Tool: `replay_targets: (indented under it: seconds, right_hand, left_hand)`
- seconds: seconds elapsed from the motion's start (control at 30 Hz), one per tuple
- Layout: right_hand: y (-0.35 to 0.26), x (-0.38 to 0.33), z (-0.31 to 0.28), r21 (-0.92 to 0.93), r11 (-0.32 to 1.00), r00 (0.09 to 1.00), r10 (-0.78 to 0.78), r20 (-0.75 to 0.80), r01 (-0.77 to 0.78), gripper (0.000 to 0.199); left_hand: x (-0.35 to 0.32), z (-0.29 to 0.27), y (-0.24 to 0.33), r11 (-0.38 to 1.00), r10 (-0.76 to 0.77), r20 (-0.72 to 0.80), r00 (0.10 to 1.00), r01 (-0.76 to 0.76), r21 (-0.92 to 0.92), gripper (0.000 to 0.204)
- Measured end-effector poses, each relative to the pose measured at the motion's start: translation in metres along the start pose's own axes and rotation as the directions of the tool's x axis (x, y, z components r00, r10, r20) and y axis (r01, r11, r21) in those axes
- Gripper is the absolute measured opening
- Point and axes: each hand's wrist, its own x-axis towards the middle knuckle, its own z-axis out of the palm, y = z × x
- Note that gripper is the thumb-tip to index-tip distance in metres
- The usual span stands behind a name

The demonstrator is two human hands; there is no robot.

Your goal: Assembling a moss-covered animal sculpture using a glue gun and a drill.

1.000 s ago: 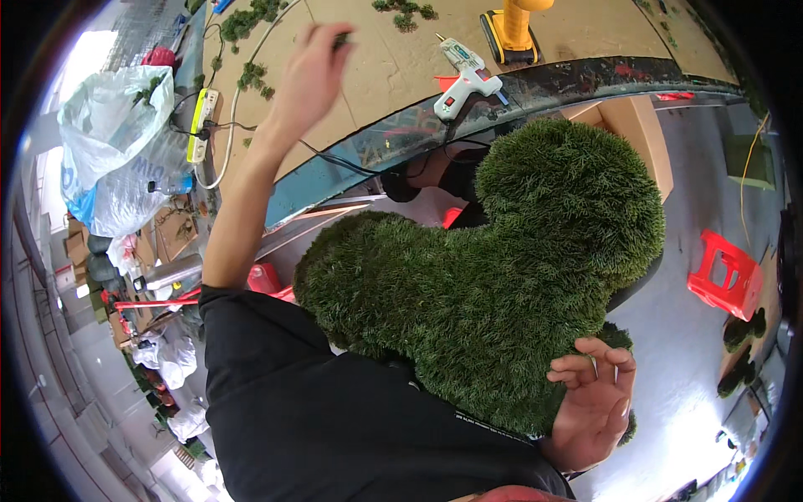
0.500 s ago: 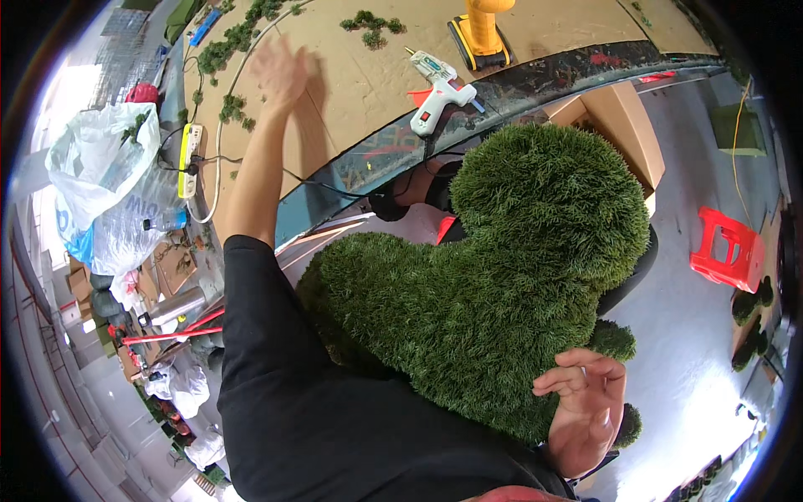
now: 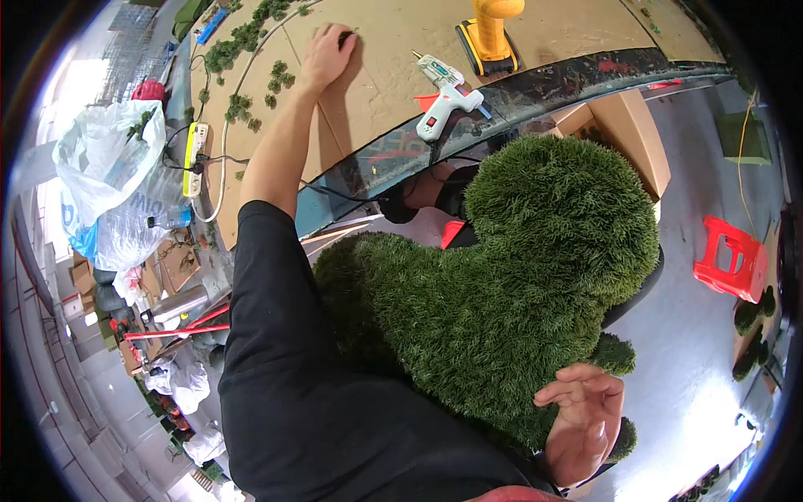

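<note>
A large rounded form covered in artificial green grass point(image 3: 502, 276) lies across my lap. On the cardboard-covered table point(image 3: 385, 46), my left hand point(image 3: 326, 57) has its fingers closed around a small dark green sprig point(image 3: 345, 38), mostly hidden by the fingers. My right hand point(image 3: 584, 422) rests by the lower right edge of the grass form, palm turned up, fingers loosely bent and apart, with nothing seen in it. Loose green sprigs point(image 3: 280, 77) lie near my left wrist. A white glue gun point(image 3: 443, 99) sits at the table's near edge.
A yellow power tool point(image 3: 491, 33) stands beyond the glue gun. A power strip point(image 3: 194, 159) and cables run along the table's left side, beside a plastic bag point(image 3: 109, 176). An open cardboard box point(image 3: 623, 130) is behind the grass form. A red stool point(image 3: 729, 258) stands at right.
My left hand has moved right across the table and closed over the place where a small cluster of sprigs lay. Sprigs near its former place now show. My right hand stays nearly still.
</note>
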Motion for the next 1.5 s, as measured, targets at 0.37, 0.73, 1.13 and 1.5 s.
replay_targets:
  seconds: [0.37,0.73,1.13,1.5]
  right_hand:
    - [0.001,-0.001,-0.005,-0.023,0.999,0.999,0.036,0.031,-0.035,0.061]
    - [-0.002,-0.006,-0.011,0.044,0.993,0.967,-0.12,0.225,0.113,0.05]
    - [0.004,-0.024,-0.022,0.0,0.991,0.962,-0.128,0.241,0.132,0.04]
    - [-0.002,-0.024,-0.035,-0.129,0.97,0.903,-0.14,0.406,0.208,0.042]
  left_hand:
    - [-0.096,-0.074,-0.1,0.742,-0.525,-0.009,0.851,0.463,0.485,0.035]
    - [-0.038,-0.156,0.072,0.99,-0.036,-0.168,0.985,0.058,0.128,0.047]
    - [-0.002,-0.136,0.343,0.447,0.591,0.13,0.796,-0.189,-0.874,0.059]
    - [-0.02,-0.123,0.362,0.31,0.451,0.283,0.846,0.149,-0.939,0.071]
